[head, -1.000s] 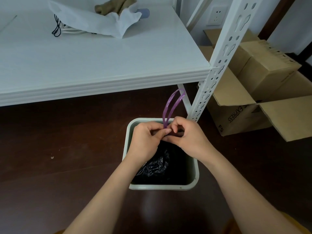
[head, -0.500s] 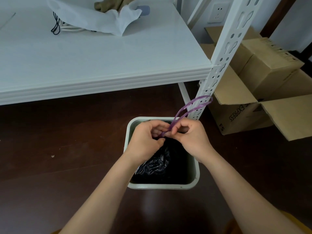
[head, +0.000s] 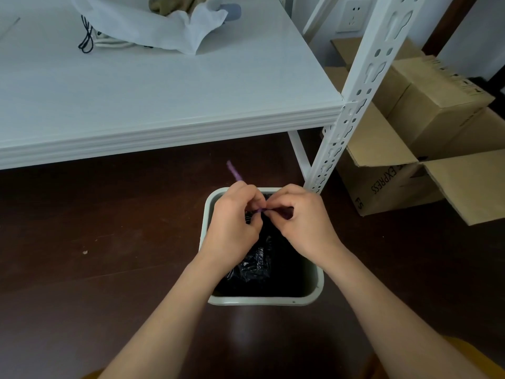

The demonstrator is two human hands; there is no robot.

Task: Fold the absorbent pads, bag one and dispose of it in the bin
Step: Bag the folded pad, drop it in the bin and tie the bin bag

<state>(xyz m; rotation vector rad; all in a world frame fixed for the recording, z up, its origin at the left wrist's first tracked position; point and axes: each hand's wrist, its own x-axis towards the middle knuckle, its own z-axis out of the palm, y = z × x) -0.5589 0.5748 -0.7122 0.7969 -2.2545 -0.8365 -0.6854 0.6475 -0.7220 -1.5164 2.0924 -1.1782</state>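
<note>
Bin (head: 317,285) holds black bag (head: 257,263). Left hand (head: 235,222) and right hand (head: 303,222) fingers pinch purple drawstring (head: 234,171) above; free end points up-left.

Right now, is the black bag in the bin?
In. The black bag sits inside the bin, below both hands pinching its purple ties.
</note>
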